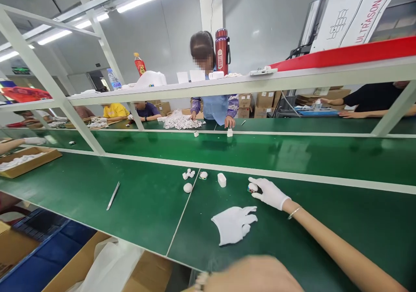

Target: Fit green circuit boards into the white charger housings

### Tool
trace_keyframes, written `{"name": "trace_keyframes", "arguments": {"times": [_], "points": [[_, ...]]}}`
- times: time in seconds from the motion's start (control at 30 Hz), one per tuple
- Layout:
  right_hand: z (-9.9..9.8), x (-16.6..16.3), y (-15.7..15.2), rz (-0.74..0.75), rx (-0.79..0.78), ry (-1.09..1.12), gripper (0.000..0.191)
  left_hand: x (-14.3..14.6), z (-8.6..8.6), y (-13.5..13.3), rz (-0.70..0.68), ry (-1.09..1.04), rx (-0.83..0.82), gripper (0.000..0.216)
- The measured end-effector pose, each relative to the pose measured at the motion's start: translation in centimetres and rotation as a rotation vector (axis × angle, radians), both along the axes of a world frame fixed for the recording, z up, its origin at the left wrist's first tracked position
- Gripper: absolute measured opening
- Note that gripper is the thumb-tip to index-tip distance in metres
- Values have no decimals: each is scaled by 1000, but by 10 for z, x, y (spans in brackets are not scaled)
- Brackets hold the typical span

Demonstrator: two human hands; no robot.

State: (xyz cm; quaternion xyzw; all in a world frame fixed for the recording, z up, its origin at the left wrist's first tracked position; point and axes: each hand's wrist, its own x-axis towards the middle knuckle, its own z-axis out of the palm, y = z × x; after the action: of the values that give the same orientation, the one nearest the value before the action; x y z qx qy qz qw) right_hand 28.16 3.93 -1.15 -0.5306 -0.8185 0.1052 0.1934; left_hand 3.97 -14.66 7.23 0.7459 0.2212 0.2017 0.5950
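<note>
My right hand (268, 193), in a white glove with a thin bracelet at the wrist, has thumb and fingers closed around a small circuit board with a white rounded part (252, 188) on the green bench. My left hand (256, 275) is bare and blurred at the bottom edge; its fingers cannot be made out. Between them a white glove (234, 225) lies flat. Left of my right hand stand a white oval housing (222, 180) and another small board with a white part (203, 175). Beside these lie a white rounded piece (187, 188) and several small white pieces (189, 173).
Metal tweezers (113, 196) lie to the left. A cardboard tray (29, 164) of white pieces sits at far left. Across the bench a co-worker (212, 108) handles white parts near a pile (182, 120). A shelf (201, 88) on slanted posts crosses above; open boxes stand below the front edge.
</note>
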Motion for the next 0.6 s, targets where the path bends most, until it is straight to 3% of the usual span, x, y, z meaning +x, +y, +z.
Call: {"name": "trace_keyframes", "arguments": {"times": [0.07,0.13,0.2,0.3,0.37,0.53,0.6], "points": [[-2,0,-1,-12,7,9,54,-26,-14,19,122,78,166,33],[-1,-1,-2,-21,8,26,50,-52,-31,38,331,300,578,50],[3,-4,-5,-26,8,47,44,-69,-48,52,360,421,739,53],[15,-11,-14,-6,30,85,43,-70,-62,62,391,392,726,33],[26,-15,-25,38,57,118,44,-61,-61,65,424,350,685,23],[56,-29,-67,89,75,237,23,-38,-35,68,644,283,576,20],[66,-37,-87,74,29,261,35,-29,-22,68,701,252,524,17]]}}
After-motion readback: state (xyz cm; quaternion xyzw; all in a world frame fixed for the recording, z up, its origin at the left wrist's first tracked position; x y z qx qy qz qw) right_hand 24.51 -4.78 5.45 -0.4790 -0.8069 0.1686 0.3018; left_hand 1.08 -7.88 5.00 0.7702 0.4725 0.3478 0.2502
